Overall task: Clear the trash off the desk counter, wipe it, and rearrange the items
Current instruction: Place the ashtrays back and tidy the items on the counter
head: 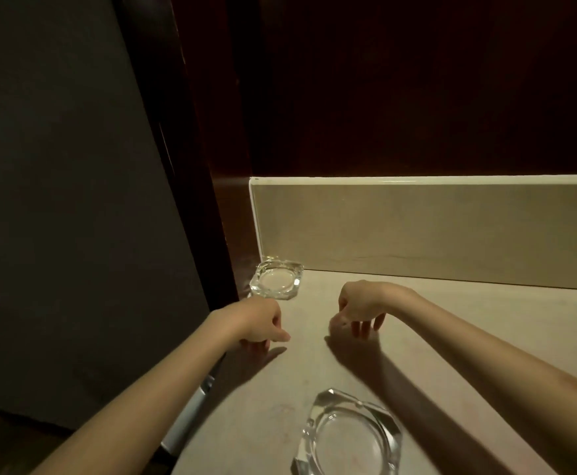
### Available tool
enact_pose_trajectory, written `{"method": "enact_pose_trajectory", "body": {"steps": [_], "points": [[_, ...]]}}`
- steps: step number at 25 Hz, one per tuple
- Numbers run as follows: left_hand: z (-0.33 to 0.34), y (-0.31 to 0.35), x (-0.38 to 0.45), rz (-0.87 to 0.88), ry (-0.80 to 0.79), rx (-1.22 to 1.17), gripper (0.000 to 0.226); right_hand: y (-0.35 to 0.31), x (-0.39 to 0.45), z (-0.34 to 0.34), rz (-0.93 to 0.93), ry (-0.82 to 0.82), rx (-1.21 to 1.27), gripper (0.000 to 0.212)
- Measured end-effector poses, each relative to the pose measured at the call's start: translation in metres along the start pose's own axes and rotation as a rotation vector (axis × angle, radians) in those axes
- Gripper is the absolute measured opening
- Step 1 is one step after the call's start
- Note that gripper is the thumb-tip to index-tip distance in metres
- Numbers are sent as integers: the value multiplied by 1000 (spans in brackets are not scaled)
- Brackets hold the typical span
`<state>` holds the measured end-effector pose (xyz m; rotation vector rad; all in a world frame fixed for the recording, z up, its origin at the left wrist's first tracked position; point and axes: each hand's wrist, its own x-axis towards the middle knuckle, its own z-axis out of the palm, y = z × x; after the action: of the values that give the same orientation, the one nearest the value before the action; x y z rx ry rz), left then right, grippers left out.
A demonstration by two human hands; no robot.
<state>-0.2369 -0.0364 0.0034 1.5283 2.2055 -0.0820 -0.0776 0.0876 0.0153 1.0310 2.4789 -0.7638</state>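
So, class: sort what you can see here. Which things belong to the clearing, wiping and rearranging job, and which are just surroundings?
Belongs to the job:
- desk counter
- far glass ashtray, in the back left corner
- near glass ashtray, at the front edge
- left hand and right hand, both empty

Just surroundings:
- beige backsplash
- dark wood wall panel
- grey panel on the left

One ashtray (pixel 276 280) in the table's (pixel 451 337) far left corner against the backsplash (pixel 417 231), second ashtray (pixel 350 437) at the near edge, hands between them.
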Motion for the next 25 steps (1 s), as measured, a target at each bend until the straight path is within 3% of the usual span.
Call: {"method": "enact_pose_trajectory", "body": {"steps": [9,19,25], "points": [[18,26,-58,-22,-5,-88,29,21,-88,43,20,58,-20,25],[50,51,-124,-61,85,74,35,21,-156,92,43,75,-29,36],[59,48,-113,-68,-71,-227,43,24,-160,105,100,76,145,44]]}}
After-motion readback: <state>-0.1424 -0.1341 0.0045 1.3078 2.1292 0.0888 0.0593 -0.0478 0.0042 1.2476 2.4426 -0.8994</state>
